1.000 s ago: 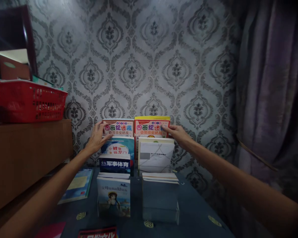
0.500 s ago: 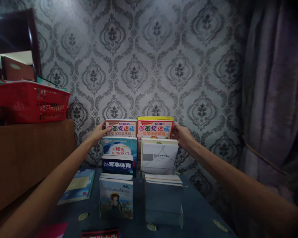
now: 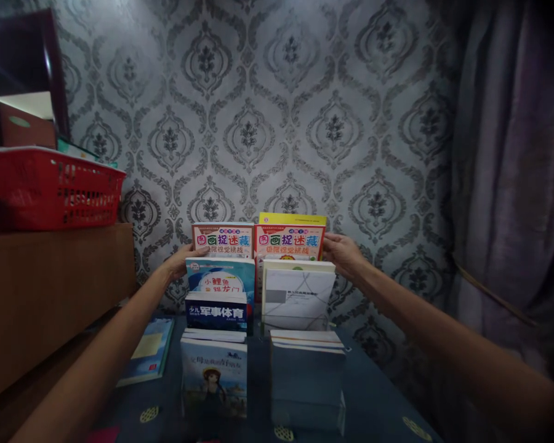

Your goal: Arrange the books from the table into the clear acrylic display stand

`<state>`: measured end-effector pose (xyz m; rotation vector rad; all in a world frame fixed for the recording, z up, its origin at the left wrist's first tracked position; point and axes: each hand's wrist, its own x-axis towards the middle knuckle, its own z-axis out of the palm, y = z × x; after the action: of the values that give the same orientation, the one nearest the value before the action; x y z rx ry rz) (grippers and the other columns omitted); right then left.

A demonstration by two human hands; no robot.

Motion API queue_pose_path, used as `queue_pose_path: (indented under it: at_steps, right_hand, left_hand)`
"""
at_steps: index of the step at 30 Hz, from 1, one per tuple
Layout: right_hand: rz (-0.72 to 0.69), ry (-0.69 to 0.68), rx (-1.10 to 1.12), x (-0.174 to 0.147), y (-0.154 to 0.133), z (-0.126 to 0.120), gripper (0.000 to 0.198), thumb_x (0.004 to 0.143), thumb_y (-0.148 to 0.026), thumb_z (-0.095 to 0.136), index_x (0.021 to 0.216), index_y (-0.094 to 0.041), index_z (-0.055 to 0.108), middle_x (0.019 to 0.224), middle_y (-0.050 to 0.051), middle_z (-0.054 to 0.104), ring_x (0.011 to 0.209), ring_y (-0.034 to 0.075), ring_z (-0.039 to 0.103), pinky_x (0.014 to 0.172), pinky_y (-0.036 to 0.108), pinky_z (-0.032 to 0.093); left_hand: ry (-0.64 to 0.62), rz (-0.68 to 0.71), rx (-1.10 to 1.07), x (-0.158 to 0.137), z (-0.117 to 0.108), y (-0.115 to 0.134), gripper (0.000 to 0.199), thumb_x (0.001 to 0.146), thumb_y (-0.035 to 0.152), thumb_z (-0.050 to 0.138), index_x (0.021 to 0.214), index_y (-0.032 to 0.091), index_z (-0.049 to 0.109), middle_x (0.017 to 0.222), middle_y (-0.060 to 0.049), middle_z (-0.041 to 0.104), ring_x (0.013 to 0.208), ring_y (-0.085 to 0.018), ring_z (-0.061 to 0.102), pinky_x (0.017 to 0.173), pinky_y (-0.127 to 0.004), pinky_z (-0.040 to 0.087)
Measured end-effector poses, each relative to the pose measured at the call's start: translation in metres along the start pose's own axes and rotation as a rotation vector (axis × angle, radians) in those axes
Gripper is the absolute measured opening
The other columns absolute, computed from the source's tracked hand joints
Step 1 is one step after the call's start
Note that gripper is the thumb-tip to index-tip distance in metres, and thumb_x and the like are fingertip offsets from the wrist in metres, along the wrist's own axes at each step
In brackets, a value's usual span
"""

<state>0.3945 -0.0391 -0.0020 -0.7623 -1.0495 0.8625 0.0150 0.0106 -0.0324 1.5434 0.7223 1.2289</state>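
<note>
My left hand (image 3: 181,259) is closed on the left edge of a brown-bordered picture book (image 3: 224,239), its thumb across the front cover. At the right, my right hand (image 3: 345,252) pinches the right edge of a red picture book (image 3: 289,237); some of its fingers are hidden. A yellow-topped book (image 3: 293,219) rises just behind the red one. In front of the left picture book stand a blue carp storybook (image 3: 247,274) and a dark blue book (image 3: 216,312). A white-covered book (image 3: 298,294) stands in front of the red one.
Nearest me stand a light blue book with a girl on it (image 3: 215,378) and a stack of grey-blue-fronted books (image 3: 307,381) in a clear holder. A blue book (image 3: 150,351) lies flat at the left. A red basket (image 3: 50,187) sits on a wooden cabinet (image 3: 58,295).
The view has shifted slightly. My left hand sits a little lower on its book's edge. The yellow-topped book shows slightly higher and further right behind the red one.
</note>
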Motion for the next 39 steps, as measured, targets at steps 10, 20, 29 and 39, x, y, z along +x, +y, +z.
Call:
queue_pose_path:
  at_steps: [10,20,29,39]
  right_hand:
    - [-0.008,-0.039,-0.120,-0.004,0.004,0.000,0.016,0.070,-0.026,0.084,0.075,-0.017,0.072,0.074,0.006,0.078,0.073,0.023,0.075,0.071,0.034,0.064]
    - [-0.086,-0.060,-0.079,-0.005,0.001,-0.004,0.017,0.066,-0.023,0.087,0.073,-0.016,0.073,0.072,0.003,0.078,0.063,0.019,0.074,0.066,0.030,0.065]
    - [-0.127,-0.039,-0.063,0.002,0.011,-0.007,0.018,0.065,-0.026,0.086,0.075,-0.017,0.074,0.073,0.003,0.078,0.064,0.020,0.074,0.064,0.030,0.065]
    - [-0.148,-0.058,-0.053,0.003,0.013,-0.008,0.018,0.064,-0.026,0.087,0.075,-0.017,0.076,0.074,0.004,0.078,0.069,0.022,0.075,0.072,0.033,0.065]
  left_hand:
    - [-0.021,-0.011,0.034,-0.002,-0.005,0.001,0.061,0.062,0.043,0.086,0.112,0.014,0.065,0.104,-0.014,0.076,0.090,-0.029,0.073,0.078,-0.041,0.061]
    - [0.151,0.139,0.121,-0.014,-0.004,0.031,0.055,0.067,0.053,0.078,0.106,0.020,0.058,0.098,-0.006,0.071,0.085,-0.020,0.069,0.066,-0.029,0.055]
    - [0.485,0.674,0.993,-0.002,0.033,0.065,0.044,0.082,0.037,0.062,0.120,0.017,0.054,0.122,-0.013,0.059,0.119,-0.029,0.053,0.103,-0.045,0.041]
    - [0.317,0.630,1.490,0.002,0.099,0.084,0.026,0.090,0.029,0.053,0.112,0.022,0.065,0.118,-0.011,0.061,0.117,-0.030,0.050,0.100,-0.046,0.042]
